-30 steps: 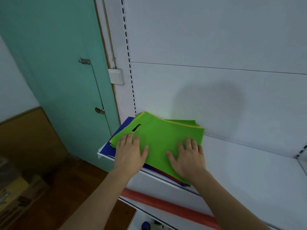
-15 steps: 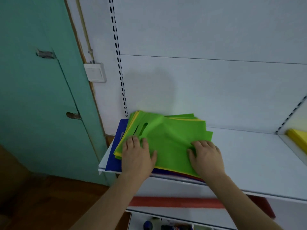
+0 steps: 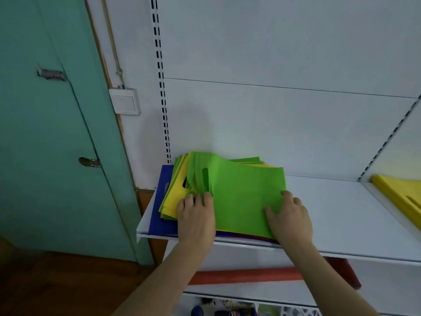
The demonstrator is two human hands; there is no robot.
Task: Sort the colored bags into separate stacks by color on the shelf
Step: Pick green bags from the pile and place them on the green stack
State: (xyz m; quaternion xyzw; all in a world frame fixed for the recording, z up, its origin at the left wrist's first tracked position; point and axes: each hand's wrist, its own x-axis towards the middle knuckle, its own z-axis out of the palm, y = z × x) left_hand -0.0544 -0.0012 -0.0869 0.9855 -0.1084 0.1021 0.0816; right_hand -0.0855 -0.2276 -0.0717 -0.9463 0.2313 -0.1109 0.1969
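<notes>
— What is the head view showing on the white shelf [image 3: 330, 213]?

— A mixed pile of bags is lying at the shelf's left end. The top green bag [image 3: 246, 197] is lying flat over yellow bags [image 3: 174, 199], with a blue bag [image 3: 159, 215] underneath at the left and a sliver of red showing at the front edge. A separate yellow stack [image 3: 396, 195] is sitting well apart at the far right of the same shelf.

— And the hands?

— The left hand [image 3: 196, 217] is resting on the pile's left part, fingers pressing beside the handle cut-out where the green fabric is bunching up. The right hand [image 3: 288, 216] is lying on the green bag's lower right area, fingers spread and flat — neither hand's grip is closing around anything; both are simply pressing down.

— What is differing from half a second ago?

— The green bag is sliding rightward: more yellow is now showing at the left of the pile, and the folds near the cut-out are sharper. The camera is also sitting closer, and the yellow stack at the right is showing more fully.

— Anything else in view?

— A teal door [image 3: 52, 133] is standing left of the shelf, with a white wall switch [image 3: 124, 101] beside it and a red roll [image 3: 248, 275] lying below the shelf.
</notes>
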